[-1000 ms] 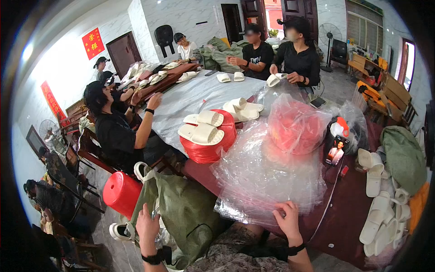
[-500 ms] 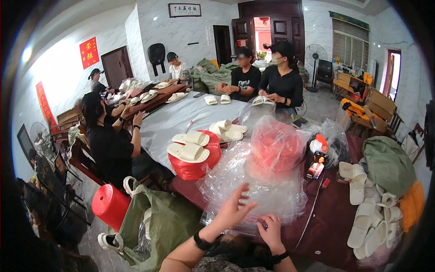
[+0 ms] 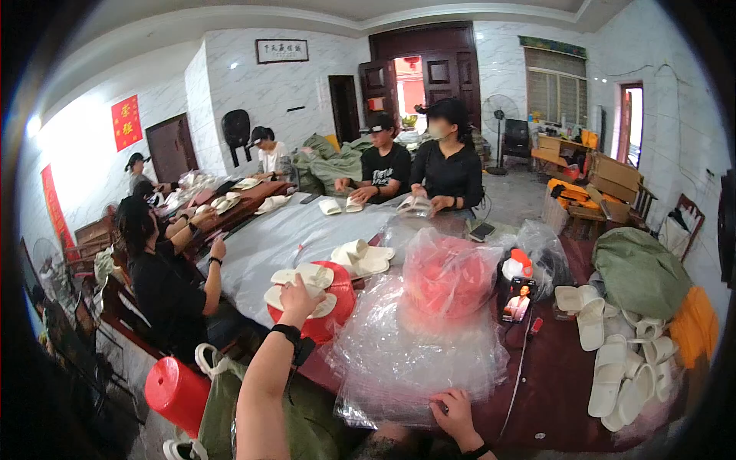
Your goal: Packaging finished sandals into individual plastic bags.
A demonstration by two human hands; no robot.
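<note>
At a crowded bench (image 3: pixel 261 245), the left hand (image 3: pixel 297 295) reaches out with fingers spread loosely over white slippers (image 3: pixel 300 285) stacked on a red basin (image 3: pixel 322 318), touching the top one and gripping nothing yet. The right hand (image 3: pixel 454 410) lies flat, pinning the near edge of a heap of clear plastic bags (image 3: pixel 414 353). Lifting one slipper cleanly, it seems, calls for pinching its edge rather than dragging the stack. The slippers lie directly under the left fingertips, left of the bags.
</note>
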